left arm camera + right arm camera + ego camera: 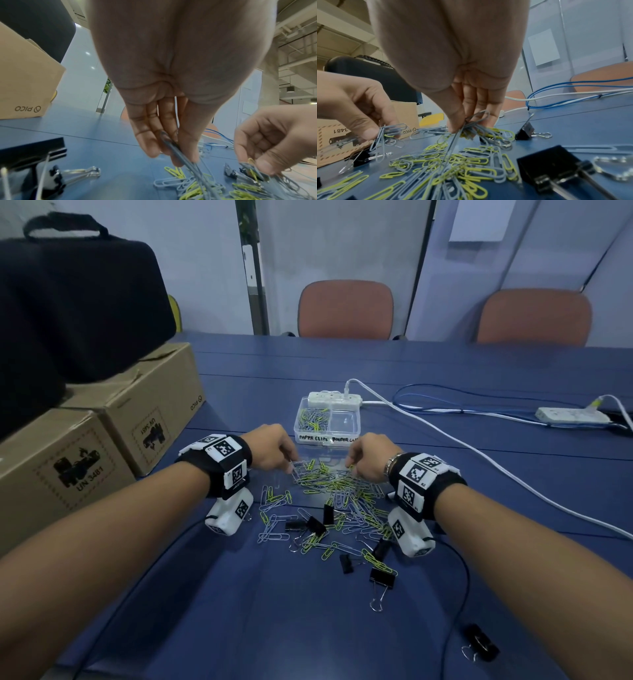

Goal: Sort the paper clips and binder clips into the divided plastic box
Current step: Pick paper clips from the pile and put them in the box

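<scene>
Both hands pinch small bunches of paper clips (337,491) off the blue tabletop (239,594), left hand (272,451) grey ones, right hand (371,455) grey and yellow-green, just before the divided box (327,422) marked "PAPER CLIPS" and, seemingly, "BINDER CLIPS", binder clips (382,577) lying nearer the wrists.

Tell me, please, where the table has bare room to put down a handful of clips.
Bare blue table lies nearest the person, between the forearms, below the clip pile. More lies right of the divided box, before the white cable. Crowded: between both hands, left hand and right hand, up to the box.
</scene>
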A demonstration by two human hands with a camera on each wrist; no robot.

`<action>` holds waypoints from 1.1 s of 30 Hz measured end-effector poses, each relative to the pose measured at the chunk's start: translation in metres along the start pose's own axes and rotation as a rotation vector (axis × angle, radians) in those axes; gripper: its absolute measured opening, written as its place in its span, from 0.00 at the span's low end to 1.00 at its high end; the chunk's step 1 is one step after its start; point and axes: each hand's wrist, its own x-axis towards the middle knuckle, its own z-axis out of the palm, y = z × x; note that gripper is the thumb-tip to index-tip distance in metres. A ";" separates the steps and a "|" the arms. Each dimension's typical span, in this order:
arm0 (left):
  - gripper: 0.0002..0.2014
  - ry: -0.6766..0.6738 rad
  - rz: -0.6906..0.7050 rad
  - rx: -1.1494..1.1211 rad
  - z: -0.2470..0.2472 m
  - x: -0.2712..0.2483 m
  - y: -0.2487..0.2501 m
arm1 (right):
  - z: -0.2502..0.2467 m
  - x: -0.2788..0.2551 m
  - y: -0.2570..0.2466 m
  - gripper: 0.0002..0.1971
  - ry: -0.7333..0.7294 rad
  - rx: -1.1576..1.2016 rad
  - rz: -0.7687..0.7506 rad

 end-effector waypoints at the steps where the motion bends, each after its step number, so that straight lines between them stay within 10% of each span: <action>1: 0.12 0.003 0.006 -0.002 -0.001 -0.001 0.002 | -0.002 -0.002 0.001 0.12 0.015 0.022 0.001; 33: 0.04 0.289 -0.233 -0.052 -0.040 0.143 0.024 | -0.059 0.038 0.022 0.12 0.099 0.757 0.100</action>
